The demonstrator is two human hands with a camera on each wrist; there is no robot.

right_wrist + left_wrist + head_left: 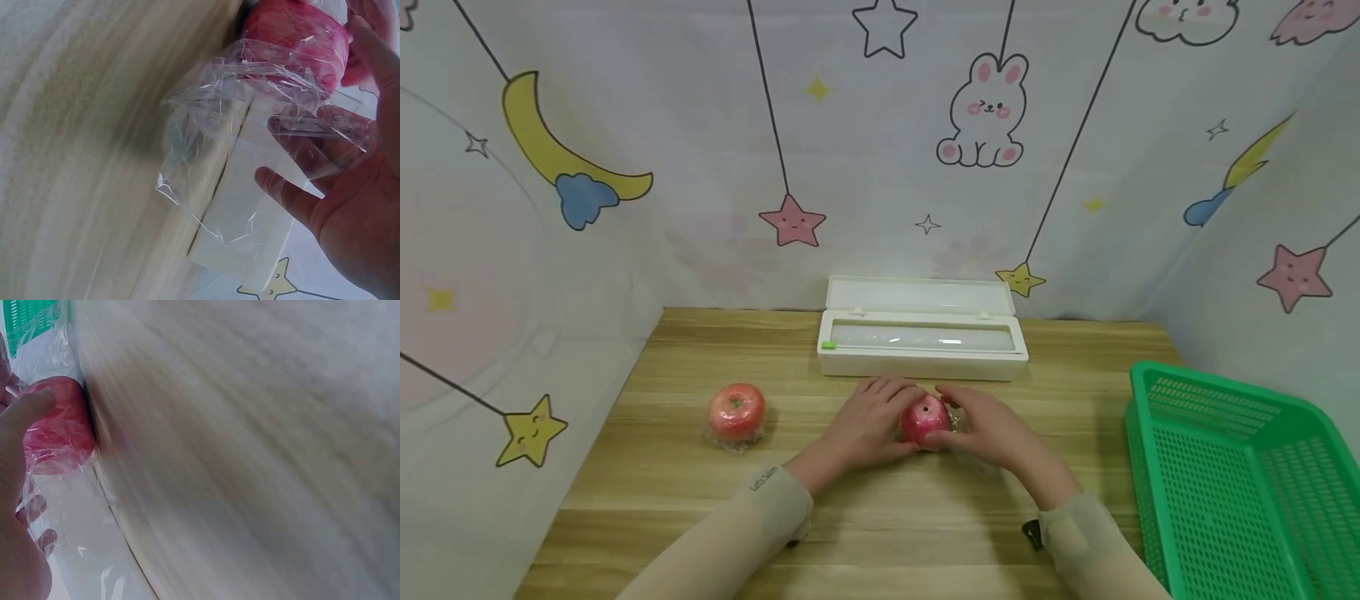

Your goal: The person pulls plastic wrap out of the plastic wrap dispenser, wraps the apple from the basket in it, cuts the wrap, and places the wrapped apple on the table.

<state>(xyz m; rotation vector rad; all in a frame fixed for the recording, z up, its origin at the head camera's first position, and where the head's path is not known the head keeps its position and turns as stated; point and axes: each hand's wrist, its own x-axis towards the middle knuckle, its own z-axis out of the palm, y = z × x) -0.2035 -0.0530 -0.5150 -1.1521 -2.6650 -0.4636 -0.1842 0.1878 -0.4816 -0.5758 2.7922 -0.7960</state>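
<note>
In the head view a red-pink fruit (922, 421) with a small dark spot on top sits between the two hands. My left hand (871, 423) holds its left side, the thumb pressing on it in the left wrist view. On the other side my right hand (988, 427) has its thumb near the fruit, the other fingers spread apart in the right wrist view. Loose clear plastic film (206, 150) lies around the fruit and across the right fingers. Further left stands an apple (737, 412) wrapped in film, its crumpled edges spread at the base.
Behind the hands is a white cling film dispenser (922, 365) with its lid raised and a roll inside. A green plastic basket (1225, 467) stands at the right edge of the wooden table (662, 508). A printed curtain (887, 167) encloses the back and sides.
</note>
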